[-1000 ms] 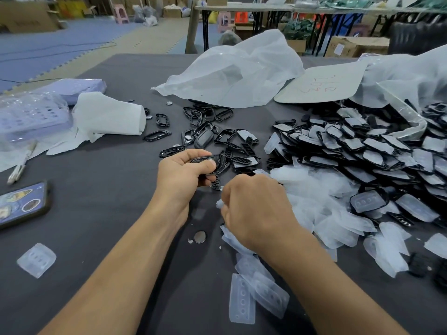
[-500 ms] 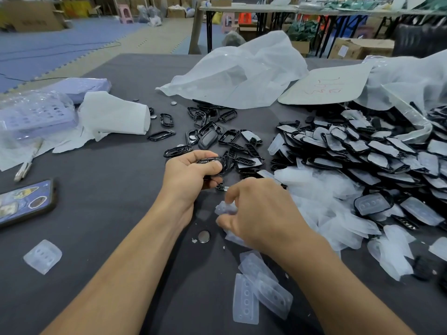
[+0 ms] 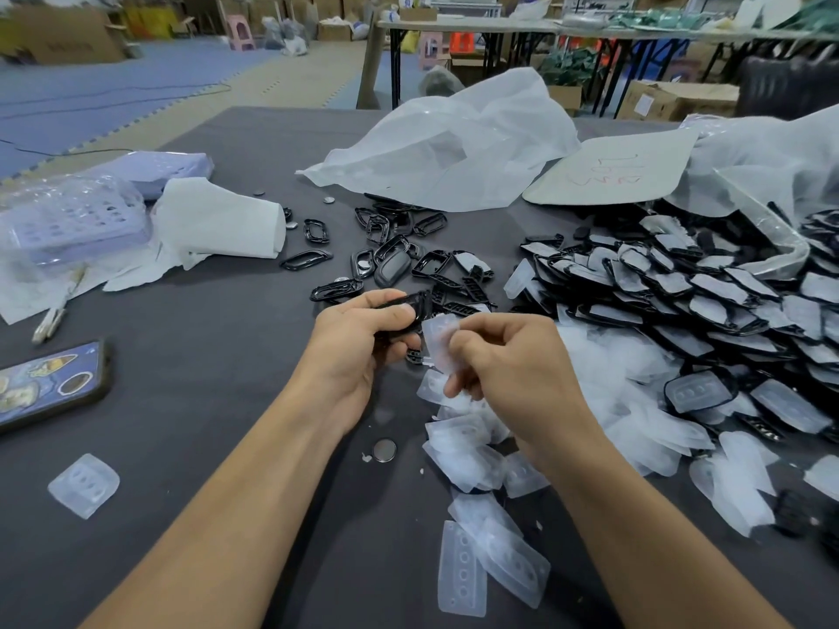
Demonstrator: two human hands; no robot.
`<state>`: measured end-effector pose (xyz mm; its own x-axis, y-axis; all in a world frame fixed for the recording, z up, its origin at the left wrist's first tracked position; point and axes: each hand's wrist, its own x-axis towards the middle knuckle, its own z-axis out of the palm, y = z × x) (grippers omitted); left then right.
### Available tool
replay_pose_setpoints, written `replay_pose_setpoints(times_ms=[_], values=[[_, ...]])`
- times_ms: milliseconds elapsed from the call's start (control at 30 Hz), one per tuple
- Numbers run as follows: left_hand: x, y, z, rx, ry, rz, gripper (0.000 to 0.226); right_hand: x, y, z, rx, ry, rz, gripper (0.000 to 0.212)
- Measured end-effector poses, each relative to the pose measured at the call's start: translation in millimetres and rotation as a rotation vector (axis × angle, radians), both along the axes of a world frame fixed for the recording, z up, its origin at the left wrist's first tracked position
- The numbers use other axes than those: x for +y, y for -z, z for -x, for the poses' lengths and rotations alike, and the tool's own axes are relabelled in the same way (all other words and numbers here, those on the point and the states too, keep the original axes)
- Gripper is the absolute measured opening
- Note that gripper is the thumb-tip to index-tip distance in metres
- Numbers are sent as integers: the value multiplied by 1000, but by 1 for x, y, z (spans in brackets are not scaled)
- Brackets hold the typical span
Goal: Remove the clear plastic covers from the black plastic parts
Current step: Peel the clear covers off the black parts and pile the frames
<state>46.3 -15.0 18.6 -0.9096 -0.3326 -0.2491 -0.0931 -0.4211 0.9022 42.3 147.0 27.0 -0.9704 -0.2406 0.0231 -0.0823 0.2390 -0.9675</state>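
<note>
Gray cloth covers a big table (image 3: 204, 379) in a large room with boxes and other tables far behind.

Near the middle, the left hand (image 3: 354, 351) grips a black part (image 3: 408, 306). Its fingers and thumb curl around it. The black part lies sideways, with its long side going from left to right. Its right end sticks out of the hand and points at the right hand (image 3: 513, 370).

The right hand pinches a clear cover (image 3: 438, 342) between its thumb and bent fingers. The clear cover stands up tall between the two hands, with its long side going up and down. It sits just beside the end of the black part. I cannot tell if the two touch.

Below the right hand is a heap of loose clear covers (image 3: 472, 451). On the right is a big pile of covered parts (image 3: 681, 288). Bare black parts (image 3: 399, 256) lie behind the hands. A round battery (image 3: 384, 449) lies between the arms. A phone (image 3: 45, 383) rests at the left edge.
</note>
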Motion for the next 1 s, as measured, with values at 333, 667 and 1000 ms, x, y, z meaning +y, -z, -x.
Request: replay_pose_setpoints(times_ms=[333, 667, 1000], values=[[2, 1, -2, 22, 42, 161, 29, 1, -3, 3, -156, 53, 247, 20], [7, 8, -4, 53, 123, 389, 31, 8, -2, 8, 20, 166, 274, 16], [12, 3, -9, 81, 338, 368, 41, -1, 9, -1, 1013, 339, -404, 4]])
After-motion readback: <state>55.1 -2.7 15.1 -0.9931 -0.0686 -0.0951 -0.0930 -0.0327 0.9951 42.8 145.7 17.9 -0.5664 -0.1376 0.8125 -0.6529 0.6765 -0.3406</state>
